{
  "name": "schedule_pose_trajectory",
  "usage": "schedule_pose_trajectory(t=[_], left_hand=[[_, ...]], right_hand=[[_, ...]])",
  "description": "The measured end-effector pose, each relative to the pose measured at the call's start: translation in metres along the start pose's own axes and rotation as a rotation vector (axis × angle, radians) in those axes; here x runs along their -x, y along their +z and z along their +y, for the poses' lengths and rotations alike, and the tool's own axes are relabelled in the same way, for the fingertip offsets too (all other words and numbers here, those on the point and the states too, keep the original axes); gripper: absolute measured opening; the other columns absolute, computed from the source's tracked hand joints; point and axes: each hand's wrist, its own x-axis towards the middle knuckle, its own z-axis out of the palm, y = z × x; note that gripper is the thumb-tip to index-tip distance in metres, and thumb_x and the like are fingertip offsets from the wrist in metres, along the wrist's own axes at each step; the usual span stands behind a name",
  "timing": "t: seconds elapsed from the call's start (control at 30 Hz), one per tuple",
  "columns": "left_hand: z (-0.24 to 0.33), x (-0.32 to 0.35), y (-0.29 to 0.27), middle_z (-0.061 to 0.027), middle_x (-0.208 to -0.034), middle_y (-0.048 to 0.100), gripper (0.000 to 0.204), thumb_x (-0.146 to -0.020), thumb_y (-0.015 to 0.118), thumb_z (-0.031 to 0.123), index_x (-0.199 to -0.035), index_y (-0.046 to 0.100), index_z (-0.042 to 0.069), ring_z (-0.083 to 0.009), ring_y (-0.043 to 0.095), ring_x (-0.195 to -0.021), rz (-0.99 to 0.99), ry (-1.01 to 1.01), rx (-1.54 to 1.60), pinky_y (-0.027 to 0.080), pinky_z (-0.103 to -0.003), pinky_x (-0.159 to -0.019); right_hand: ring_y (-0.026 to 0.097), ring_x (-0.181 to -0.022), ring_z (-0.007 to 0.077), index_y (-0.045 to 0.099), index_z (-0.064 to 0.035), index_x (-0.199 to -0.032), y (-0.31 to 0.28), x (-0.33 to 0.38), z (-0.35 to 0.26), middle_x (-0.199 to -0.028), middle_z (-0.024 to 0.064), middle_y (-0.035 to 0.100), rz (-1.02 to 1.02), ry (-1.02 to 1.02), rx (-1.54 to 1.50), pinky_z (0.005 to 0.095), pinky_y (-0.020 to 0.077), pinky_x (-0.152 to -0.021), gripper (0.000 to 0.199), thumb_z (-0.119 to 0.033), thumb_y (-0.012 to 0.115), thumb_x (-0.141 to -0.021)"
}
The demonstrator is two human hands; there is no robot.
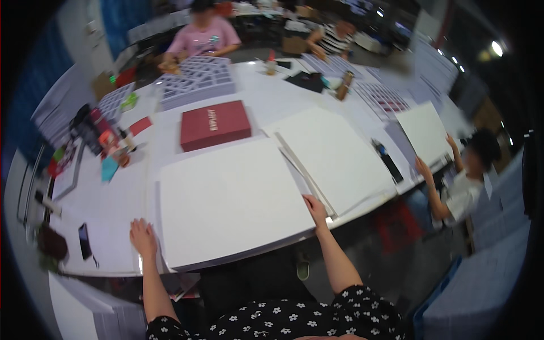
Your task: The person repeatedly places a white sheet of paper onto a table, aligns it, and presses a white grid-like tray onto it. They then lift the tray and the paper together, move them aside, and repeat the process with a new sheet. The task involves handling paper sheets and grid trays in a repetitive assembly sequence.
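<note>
My left hand [143, 238] flat on white sheet's [226, 198] left corner, gripping nothing; my right hand [315, 207] open-fingered on right edge. Red box [215, 124] beyond.

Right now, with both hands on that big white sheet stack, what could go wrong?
1. The white sheet stack overhangs the table's near edge; a push from the left hand or right hand might tip it off.
2. Sliding it away could bump the red box.
3. The black phone near the edge could be knocked off.
</note>
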Motion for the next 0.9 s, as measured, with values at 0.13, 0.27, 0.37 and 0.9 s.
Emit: schedule_pose_trajectory(t=[0.13,0.27,0.37,0.9], left_hand=[[0.004,0.004,-0.006,-0.0202,-0.141,0.051,0.038,-0.095,0.059,0.024,-0.127,0.057,0.004,-0.0374,0.040,-0.137,0.040,-0.036,0.051,0.029,-0.051,-0.113],[0.013,0.002,-0.008,-0.0205,-0.140,0.052,0.037,-0.093,0.060,0.022,-0.125,0.057,0.004,-0.0368,0.040,-0.137,0.074,-0.040,0.093,0.030,-0.050,-0.113],[0.009,0.006,-0.013,-0.0204,-0.139,0.052,0.036,-0.093,0.060,0.021,-0.124,0.058,0.003,-0.0363,0.040,-0.137,0.066,-0.047,0.083,0.030,-0.050,-0.113],[0.009,0.010,-0.016,-0.0210,-0.138,0.053,0.036,-0.092,0.059,0.019,-0.124,0.057,0.003,-0.0369,0.041,-0.136,0.066,-0.074,0.105,0.030,-0.050,-0.114]], right_hand=[[0.068,-0.090,0.0223,0.068,-0.0011,-0.112,0.001,0.000,0.005,-0.098,0.0136,0.072,-0.023,0.025,-0.004,0.0321,0.0516,-0.081,0.026,-0.021,0.057,-0.099],[0.067,-0.088,0.0184,0.069,-0.0018,-0.112,-0.002,-0.004,0.038,-0.096,0.0108,0.072,0.012,0.073,-0.101,0.0298,0.0516,-0.080,0.024,-0.020,0.058,-0.100],[0.064,-0.084,0.0139,0.068,-0.0002,-0.113,0.004,-0.003,0.037,-0.094,0.0086,0.071,-0.025,0.132,-0.149,0.0287,0.0515,-0.076,0.025,-0.020,0.057,-0.100],[0.062,-0.085,0.0095,0.065,0.0040,-0.113,0.006,0.001,0.024,-0.095,0.0042,0.069,-0.045,0.126,-0.319,0.0235,0.0508,-0.076,0.027,-0.019,0.056,-0.102]])
